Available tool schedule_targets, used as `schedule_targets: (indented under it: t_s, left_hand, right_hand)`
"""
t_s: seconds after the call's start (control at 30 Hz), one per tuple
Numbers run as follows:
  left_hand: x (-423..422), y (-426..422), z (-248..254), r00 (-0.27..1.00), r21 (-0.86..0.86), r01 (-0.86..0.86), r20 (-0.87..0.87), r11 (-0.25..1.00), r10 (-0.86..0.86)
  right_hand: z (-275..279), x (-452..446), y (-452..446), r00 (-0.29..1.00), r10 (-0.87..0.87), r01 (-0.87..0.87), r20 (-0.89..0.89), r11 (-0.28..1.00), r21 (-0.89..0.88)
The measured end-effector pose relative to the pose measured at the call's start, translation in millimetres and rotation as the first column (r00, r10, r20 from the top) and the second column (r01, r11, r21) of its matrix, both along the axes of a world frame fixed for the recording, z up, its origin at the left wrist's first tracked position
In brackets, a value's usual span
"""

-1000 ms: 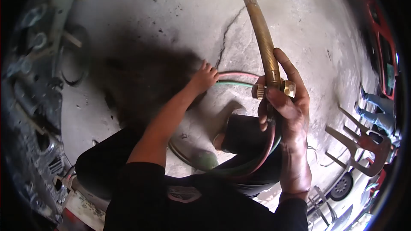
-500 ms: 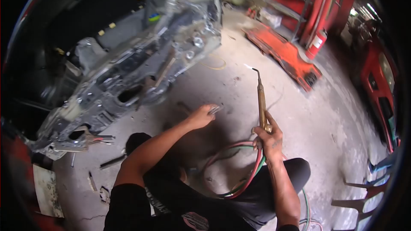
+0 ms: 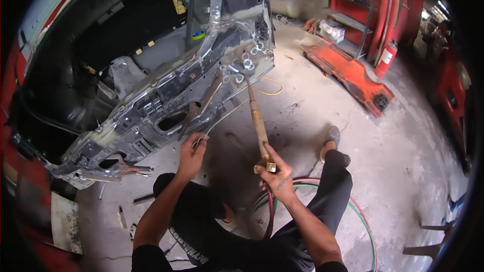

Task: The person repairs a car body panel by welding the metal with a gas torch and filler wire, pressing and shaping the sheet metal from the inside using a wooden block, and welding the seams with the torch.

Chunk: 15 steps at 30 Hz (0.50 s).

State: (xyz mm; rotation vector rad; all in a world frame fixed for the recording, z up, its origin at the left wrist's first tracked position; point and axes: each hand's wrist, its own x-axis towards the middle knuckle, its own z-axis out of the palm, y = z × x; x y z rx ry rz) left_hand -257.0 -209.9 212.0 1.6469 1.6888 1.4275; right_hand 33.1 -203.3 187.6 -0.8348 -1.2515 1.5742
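My right hand [image 3: 278, 174] is wrapped round the handle of a brass torch [image 3: 258, 123], beside its valve knobs. The torch's thin tip points up at the bare metal car panel [image 3: 237, 65], near several round weld-like marks; whether it touches cannot be told. Red and green hoses [image 3: 297, 182] run from the torch's lower end. My left hand [image 3: 192, 153] is closed on a thin wire or rod [image 3: 222, 117], which extends up and right along the panel's lower edge. Locking pliers [image 3: 126, 169] are attached at the panel's lower left end.
An orange-red creeper board [image 3: 348, 75] lies on the concrete floor at the upper right. Behind it stand a fire extinguisher [image 3: 386, 59] and a red shelf unit [image 3: 353, 20]. A worn metal plate [image 3: 65, 221] is at the lower left. Chair legs [image 3: 421, 251] show at the lower right.
The view has swung up and left to the car body. The torch has moved from over the open floor to the panel, and my left hand has moved left beside the panel's lower edge.
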Motion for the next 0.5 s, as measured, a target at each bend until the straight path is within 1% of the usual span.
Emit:
schedule_targets:
  t_s: [0.03,0.13,0.2,0.27,0.3,0.33,0.4,0.47,0.5]
  left_hand:
    - [-1.9,-0.4,2.7,1.0,-0.033,-0.03,0.001,0.999,0.03]
    - [3.6,-2.3,17.2,0.989,0.027,-0.143,-0.033,0.989,0.144]
    - [-3.6,-10.2,11.3,0.972,0.032,-0.205,-0.109,0.978,0.208]
    - [-6.4,-17.1,9.8,0.967,0.014,-0.213,-0.141,0.977,0.213]
    - [-0.1,-20.7,9.4,0.973,-0.017,-0.194,-0.13,0.981,0.19]
    - [6.4,-21.0,7.5,0.979,-0.047,-0.178,-0.113,0.983,0.172]
    - [15.1,-8.3,-3.7,0.989,0.064,-0.122,-0.079,0.99,0.127]
    - [24.7,-6.4,-4.3,0.977,-0.065,-0.1,0.185,0.993,0.11]
    - [22.3,-2.0,-9.8,0.98,-0.027,-0.101,0.168,0.995,0.104]
  right_hand:
    - [-2.3,-6.8,8.2,1.0,0.01,-0.01,-0.02,1.0,-0.005]
    - [-11.6,-19.9,25.8,0.992,0.044,-0.048,-0.118,0.998,-0.036]
    - [-15.5,-24.9,31.2,0.98,0.055,-0.069,-0.19,0.995,-0.068]
    - [-21.0,-28.6,33.7,0.973,0.068,-0.084,-0.22,0.994,-0.066]
    - [-24.3,-30.3,34.5,0.97,0.077,-0.094,-0.23,0.994,-0.064]
    - [-27.4,-32.1,36.5,0.968,0.079,-0.096,-0.237,0.993,-0.063]
    - [-33.6,-34.1,39.7,0.966,0.091,-0.109,-0.24,0.992,-0.059]
    - [-34.6,-31.6,42.8,0.964,0.087,-0.107,-0.252,0.992,-0.069]
    - [-34.4,-29.5,45.1,0.962,0.081,-0.103,-0.259,0.992,-0.073]
